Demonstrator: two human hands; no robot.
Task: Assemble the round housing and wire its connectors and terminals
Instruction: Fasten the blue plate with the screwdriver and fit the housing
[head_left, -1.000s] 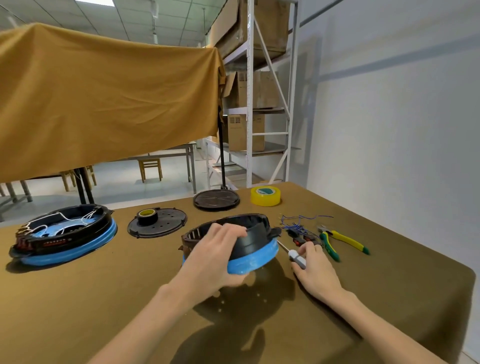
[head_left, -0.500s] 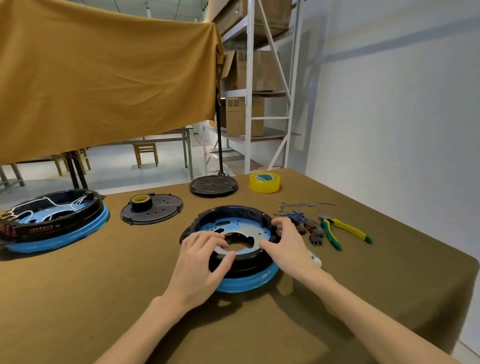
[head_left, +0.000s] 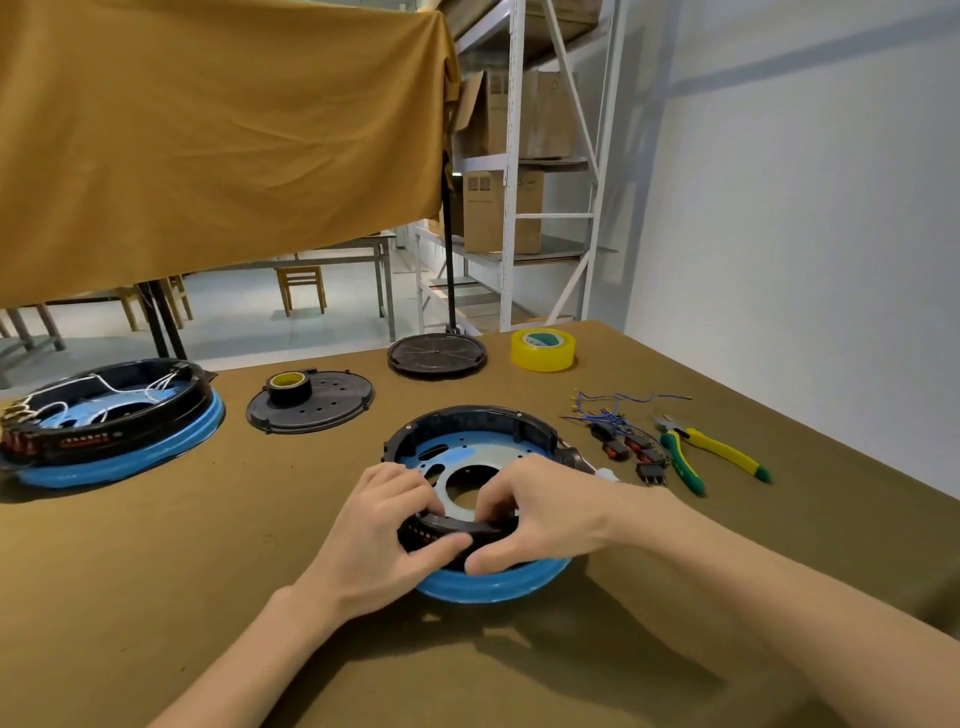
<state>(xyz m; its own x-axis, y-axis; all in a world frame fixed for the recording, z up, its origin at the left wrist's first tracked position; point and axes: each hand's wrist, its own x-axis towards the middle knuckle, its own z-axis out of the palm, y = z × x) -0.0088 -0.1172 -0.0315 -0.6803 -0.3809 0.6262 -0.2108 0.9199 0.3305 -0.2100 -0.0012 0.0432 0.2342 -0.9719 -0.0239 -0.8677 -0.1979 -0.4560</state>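
Round housing (head_left: 470, 441), black ring wall on a blue base rim, lies flat and open side up on the olive-covered worktop (head_left: 208, 597), near the front centre; a pale perforated plate with a central hole shows inside it. Both hands sit on its near wall, side by side, almost touching. Left hand (head_left: 382, 540): fingers curled over the top of the near rim, thumb pressed against the outer face, so its grip is closed on the housing wall. Right hand (head_left: 540, 512): fingers curled over the rim from the inside, thumb low on the outer face just above the blue rim, grip likewise closed on the housing. The far half of the ring is uncovered. Just right of the housing, partly hidden behind the right wrist, a small white-ended tool handle (head_left: 607, 474); cannot tell more of it. Further right: a cluster of black-and-red connectors (head_left: 626, 449) with thin blue wires (head_left: 618, 402) fanning toward the back, then yellow-green pliers (head_left: 701, 454) lying flat. Behind the housing: a black perforated disc (head_left: 332, 402) with a small roll of tape (head_left: 289, 387) standing on it, a black round cover (head_left: 437, 354), and a yellow tape roll (head_left: 543, 349). At far left a second housing (head_left: 111, 421), same black-on-blue build, holds white wires. An ochre cloth (head_left: 218, 130) hangs behind the worktop; metal shelving (head_left: 511, 171) with cartons stands at the back right.
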